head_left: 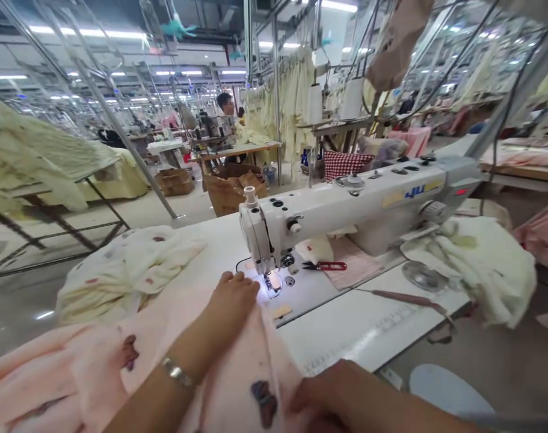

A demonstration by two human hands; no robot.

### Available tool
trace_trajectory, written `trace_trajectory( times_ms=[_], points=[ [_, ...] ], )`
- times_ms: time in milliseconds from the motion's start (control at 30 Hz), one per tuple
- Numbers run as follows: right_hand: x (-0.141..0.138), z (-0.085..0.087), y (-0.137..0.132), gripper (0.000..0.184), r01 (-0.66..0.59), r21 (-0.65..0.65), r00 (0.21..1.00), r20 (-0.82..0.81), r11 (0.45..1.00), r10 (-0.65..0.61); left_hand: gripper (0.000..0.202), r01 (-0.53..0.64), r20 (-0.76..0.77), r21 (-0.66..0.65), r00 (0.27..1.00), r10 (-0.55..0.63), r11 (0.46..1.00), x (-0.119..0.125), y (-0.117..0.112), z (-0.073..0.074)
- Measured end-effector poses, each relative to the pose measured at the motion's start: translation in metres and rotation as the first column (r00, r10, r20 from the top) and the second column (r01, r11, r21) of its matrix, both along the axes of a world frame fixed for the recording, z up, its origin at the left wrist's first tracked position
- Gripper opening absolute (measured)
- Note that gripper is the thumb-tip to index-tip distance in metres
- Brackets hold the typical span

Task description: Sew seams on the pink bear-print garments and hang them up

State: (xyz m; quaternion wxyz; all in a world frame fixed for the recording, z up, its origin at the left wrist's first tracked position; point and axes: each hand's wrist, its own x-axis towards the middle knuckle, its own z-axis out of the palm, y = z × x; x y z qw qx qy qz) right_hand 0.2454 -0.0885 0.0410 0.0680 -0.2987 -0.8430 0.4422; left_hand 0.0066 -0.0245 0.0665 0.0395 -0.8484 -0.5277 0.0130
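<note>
A white sewing machine (368, 207) stands on a white table (359, 325), its needle area lit. My left hand (233, 297) rests on pink printed fabric (237, 373) just left of the presser foot (272, 281), fingers curled down on the cloth. My right hand (321, 400) lies at the bottom edge, gripping the same pink fabric nearer to me; its fingers are partly blurred. A metal bracelet (178, 373) circles my left wrist.
Red-handled thread snips (324, 266) lie behind the needle. A cream spotted fabric pile (129, 270) sits left, a cream bundle (481, 267) right. Thread cones (351, 99) stand behind the machine. A person works at a far table (237, 150); cardboard boxes (231, 189) are on the floor.
</note>
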Motion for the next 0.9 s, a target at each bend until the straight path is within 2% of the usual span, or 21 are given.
trace_trajectory(
  times_ms=[67,133,200,267,333,400,533,700,767,833,900],
  points=[
    [0.017,-0.002,0.008,0.029,0.071,0.025,0.985,0.154,0.997,-0.074,0.021,-0.070,0.024,0.034,0.997,0.069,0.997,0.010,0.008,-0.020],
    [0.023,-0.001,0.017,0.027,0.074,0.091,0.977,0.194,0.993,-0.091,0.021,-0.135,0.045,0.073,0.990,0.132,0.988,0.015,0.011,-0.037],
    [0.017,0.001,0.028,0.027,0.055,0.235,0.980,0.174,0.970,-0.098,0.020,-0.172,0.067,0.109,0.984,0.166,0.979,0.017,0.008,-0.048],
    [0.003,0.001,0.042,0.032,-0.007,0.399,0.985,0.163,0.917,-0.063,0.019,-0.192,0.091,0.133,0.979,0.181,0.972,0.017,0.004,-0.054],
    [-0.014,-0.002,0.056,0.038,-0.094,0.527,0.981,0.195,0.845,-0.013,0.016,-0.197,0.117,0.145,0.977,0.181,0.970,0.016,0.001,-0.057],
    [-0.026,-0.008,0.068,0.035,-0.172,0.588,0.970,0.239,0.790,0.033,0.016,-0.195,0.144,0.148,0.974,0.174,0.970,0.014,0.001,-0.059],
    [-0.030,-0.022,0.075,0.018,-0.203,0.619,0.970,0.232,0.759,0.070,0.016,-0.196,0.193,0.147,0.967,0.167,0.970,0.011,0.001,-0.054],
    [-0.022,-0.034,0.069,0.022,-0.146,0.678,0.986,0.156,0.721,0.052,0.014,-0.325,0.237,0.194,0.931,0.277,0.926,0.028,-0.019,-0.037],
    [-0.017,-0.036,0.069,0.023,-0.153,0.699,0.987,0.138,0.699,0.078,0.015,-0.296,0.233,0.168,0.939,0.254,0.940,0.038,-0.034,-0.041],
    [-0.012,-0.035,0.073,0.022,-0.164,0.711,0.986,0.111,0.684,0.120,0.023,-0.212,0.216,0.169,0.961,0.174,0.963,0.042,-0.049,-0.052],
    [-0.007,-0.031,0.082,0.021,-0.147,0.702,0.988,0.069,0.697,0.138,0.035,-0.124,0.195,0.189,0.977,0.086,0.974,0.041,-0.060,-0.064]
  ],
)
